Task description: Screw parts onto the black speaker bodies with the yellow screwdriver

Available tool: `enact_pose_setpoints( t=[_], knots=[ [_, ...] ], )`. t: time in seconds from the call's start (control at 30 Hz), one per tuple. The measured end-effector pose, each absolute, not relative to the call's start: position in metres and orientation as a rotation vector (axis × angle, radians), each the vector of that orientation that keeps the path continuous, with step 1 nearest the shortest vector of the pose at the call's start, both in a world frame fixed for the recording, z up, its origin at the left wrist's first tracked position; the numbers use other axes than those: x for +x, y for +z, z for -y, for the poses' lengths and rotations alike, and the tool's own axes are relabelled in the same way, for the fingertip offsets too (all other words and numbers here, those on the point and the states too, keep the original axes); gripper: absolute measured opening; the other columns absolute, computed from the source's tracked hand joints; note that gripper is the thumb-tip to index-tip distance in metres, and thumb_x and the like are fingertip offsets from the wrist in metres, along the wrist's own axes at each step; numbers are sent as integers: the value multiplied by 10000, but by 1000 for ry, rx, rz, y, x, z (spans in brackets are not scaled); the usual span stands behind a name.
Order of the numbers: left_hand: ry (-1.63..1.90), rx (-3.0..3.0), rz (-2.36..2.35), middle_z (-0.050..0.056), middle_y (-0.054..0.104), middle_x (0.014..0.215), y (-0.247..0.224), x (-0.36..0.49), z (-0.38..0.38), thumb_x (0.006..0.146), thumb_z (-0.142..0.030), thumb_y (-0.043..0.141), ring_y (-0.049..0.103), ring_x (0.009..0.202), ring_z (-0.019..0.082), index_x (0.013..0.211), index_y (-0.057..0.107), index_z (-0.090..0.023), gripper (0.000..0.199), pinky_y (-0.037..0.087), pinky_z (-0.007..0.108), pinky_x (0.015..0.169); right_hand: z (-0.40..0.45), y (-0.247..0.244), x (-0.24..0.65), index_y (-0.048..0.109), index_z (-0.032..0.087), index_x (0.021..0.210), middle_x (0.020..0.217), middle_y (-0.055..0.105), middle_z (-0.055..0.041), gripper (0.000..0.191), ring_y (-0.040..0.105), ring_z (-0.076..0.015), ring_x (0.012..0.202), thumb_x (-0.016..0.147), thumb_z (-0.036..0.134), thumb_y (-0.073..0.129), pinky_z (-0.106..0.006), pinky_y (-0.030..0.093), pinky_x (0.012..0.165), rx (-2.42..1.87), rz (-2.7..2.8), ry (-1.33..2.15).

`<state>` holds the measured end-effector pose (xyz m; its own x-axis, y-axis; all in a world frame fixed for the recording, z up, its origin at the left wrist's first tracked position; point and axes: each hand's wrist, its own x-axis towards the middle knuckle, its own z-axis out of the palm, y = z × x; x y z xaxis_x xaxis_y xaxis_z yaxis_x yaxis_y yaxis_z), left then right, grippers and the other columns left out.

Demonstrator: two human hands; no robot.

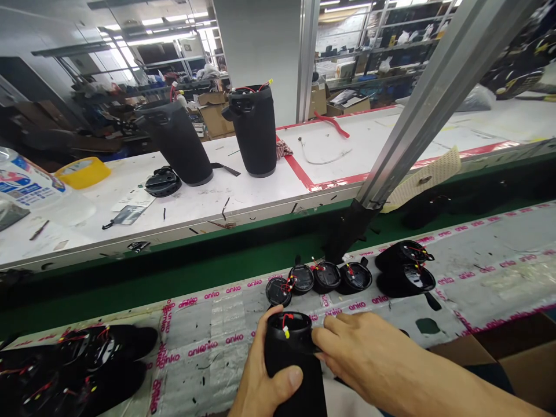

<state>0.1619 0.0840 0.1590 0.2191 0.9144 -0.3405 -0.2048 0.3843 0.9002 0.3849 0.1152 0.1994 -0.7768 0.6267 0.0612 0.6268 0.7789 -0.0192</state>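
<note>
My left hand (264, 376) is wrapped round a black cylindrical speaker housing (299, 376), which stands with its open end up. A red wire and a white and yellow connector (285, 330) stick out at its mouth. At the housing's right side, just below the rim, my right hand (347, 347) has its fingers pinched together. What lies between those fingers is hidden. Just beyond the housing, several round black end caps (326, 277) with red wires lie in a row.
More speaker housings lie at the right (406, 278) and in a group at the left (104, 370). Two housings (256, 133) stand on the white shelf (204, 202) opposite, near yellow tape (82, 172) and a plastic bottle (39, 185). A slanted metal post (417, 104) rises at the right.
</note>
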Motion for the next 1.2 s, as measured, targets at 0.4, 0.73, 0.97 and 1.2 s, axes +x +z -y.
enact_pose_setpoints(
  t=[0.4, 0.73, 0.97, 1.2],
  knots=[
    [911, 832, -1040, 82, 753, 1337, 154, 159, -85, 682, -609, 897, 700, 1247, 382, 1474, 518, -289, 935, 487, 469, 1088, -118, 200, 389, 479, 278, 984, 838, 652, 42, 238, 667, -242, 694, 982, 181, 696, -430, 257, 541, -1009, 2900, 72],
    [918, 838, -1005, 75, 747, 1354, 152, 158, -84, 717, -573, 886, 701, 1255, 356, 1468, 496, -290, 892, 483, 443, 1086, -121, 200, 389, 496, 278, 959, 817, 636, 52, 277, 640, -230, 682, 917, 104, 707, -428, 259, 546, -967, 2873, 62],
    [898, 865, -1010, 82, 729, 1393, 149, 156, -85, 717, -595, 879, 677, 1297, 369, 1492, 477, -285, 926, 465, 458, 1111, -120, 201, 393, 494, 276, 908, 794, 607, 61, 349, 595, -218, 656, 833, 94, 782, -428, 239, 543, -888, 2843, 16],
    [881, 869, -1013, 84, 721, 1398, 149, 156, -85, 714, -612, 870, 672, 1290, 356, 1503, 449, -282, 953, 468, 458, 1113, -121, 202, 391, 515, 276, 930, 788, 622, 61, 304, 598, -219, 647, 881, 122, 772, -429, 225, 543, -940, 2842, 27]
  ],
)
